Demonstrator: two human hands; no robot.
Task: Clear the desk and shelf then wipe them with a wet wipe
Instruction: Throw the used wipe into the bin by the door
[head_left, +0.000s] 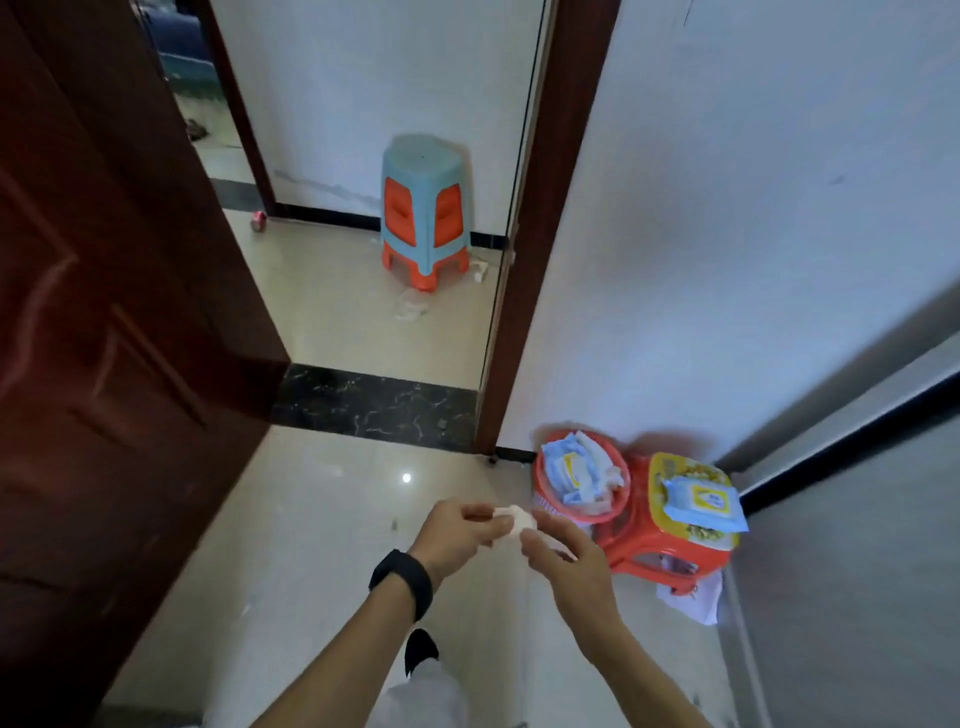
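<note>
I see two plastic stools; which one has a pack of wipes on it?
The low red stool by the wall near the hands; a blue wipes pack lies on its yellow top. The taller blue-and-orange stool beyond the doorway has a bare top.

No text is legible; the wipe pack's (705, 503) yellow label seems too blurred.
</note>
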